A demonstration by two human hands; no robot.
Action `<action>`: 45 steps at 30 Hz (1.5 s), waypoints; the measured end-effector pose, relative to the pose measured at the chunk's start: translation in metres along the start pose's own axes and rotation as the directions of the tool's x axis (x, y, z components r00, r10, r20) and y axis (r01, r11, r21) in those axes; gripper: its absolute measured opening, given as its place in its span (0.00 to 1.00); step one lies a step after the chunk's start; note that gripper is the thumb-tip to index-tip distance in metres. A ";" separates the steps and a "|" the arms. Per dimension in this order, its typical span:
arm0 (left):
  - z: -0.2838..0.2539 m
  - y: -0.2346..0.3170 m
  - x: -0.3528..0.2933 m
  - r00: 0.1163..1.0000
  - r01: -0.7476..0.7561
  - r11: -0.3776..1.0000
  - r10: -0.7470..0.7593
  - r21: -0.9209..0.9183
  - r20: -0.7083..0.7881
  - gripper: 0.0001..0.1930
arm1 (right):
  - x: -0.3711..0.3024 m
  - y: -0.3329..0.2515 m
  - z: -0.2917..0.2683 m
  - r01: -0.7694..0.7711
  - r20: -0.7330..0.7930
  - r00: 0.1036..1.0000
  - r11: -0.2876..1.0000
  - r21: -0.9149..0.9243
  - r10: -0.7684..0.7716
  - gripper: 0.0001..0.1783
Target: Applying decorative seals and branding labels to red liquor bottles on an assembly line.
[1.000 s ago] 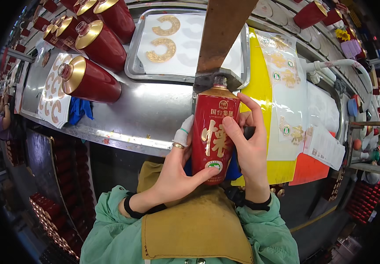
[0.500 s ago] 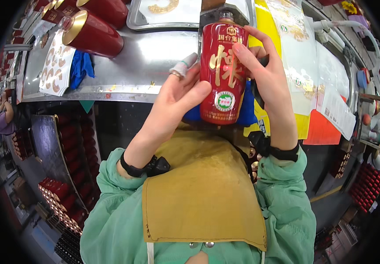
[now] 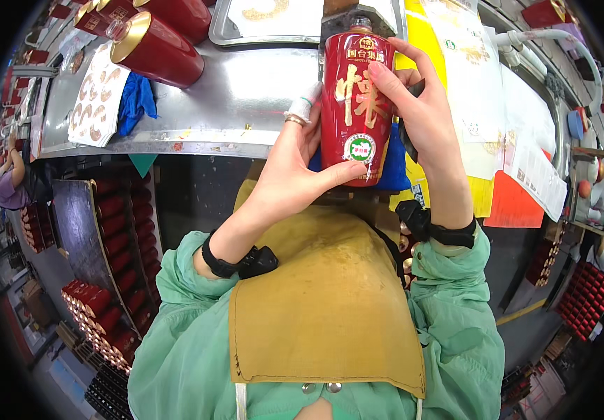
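Observation:
Upright before me is a glossy red bottle [image 3: 340, 129] with gold lettering, a round green-and-white sticker low on its front and a clear stopper on top. My left hand [image 3: 295, 168] grips its lower left side, the thumb lying across the bottom of the front and the fingers going behind. White tape wraps one left fingertip. On the other side my right hand [image 3: 424, 115] holds the upper right edge, index finger near the shoulder and thumb on the front by the lettering. Something black shows under the right palm; its kind is hidden. Blue cloth [image 3: 394, 164] lies behind the base.
On the metal table [image 3: 246, 91] at left lie red bottles with gold shoulders [image 3: 165, 56], a sheet of gold crescents [image 3: 97, 98] and a blue cloth [image 3: 136, 105]. A metal tray [image 3: 226, 36] sits behind. Plastic sheets [image 3: 480, 105] cover a yellow surface [image 3: 482, 199] at right.
My left thumb has slid down and right, from beside the sticker to the bottle's bottom edge. The bottle has shifted slightly away from me; my right hand keeps its hold.

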State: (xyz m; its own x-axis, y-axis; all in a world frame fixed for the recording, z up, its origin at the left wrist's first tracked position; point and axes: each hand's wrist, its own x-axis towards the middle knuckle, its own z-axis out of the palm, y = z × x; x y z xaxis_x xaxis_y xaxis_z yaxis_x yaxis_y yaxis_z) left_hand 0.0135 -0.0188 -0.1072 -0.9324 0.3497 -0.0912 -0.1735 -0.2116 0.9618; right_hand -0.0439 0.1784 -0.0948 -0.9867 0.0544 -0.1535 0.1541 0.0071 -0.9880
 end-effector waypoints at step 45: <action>-0.003 -0.006 -0.003 0.996 -0.083 0.996 0.084 -0.021 0.035 0.56 | -0.141 0.012 0.002 0.078 -0.014 0.996 0.973 -0.218 -0.083 0.12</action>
State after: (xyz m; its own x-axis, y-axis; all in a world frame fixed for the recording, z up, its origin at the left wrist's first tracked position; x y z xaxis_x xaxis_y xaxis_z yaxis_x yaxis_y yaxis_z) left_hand 0.0162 -0.0210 -0.1138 -0.9321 0.3621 -0.0013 -0.1018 -0.2588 0.9605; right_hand 0.0972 0.1693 -0.0853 -0.9952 0.0672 -0.0711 0.0847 0.2286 -0.9698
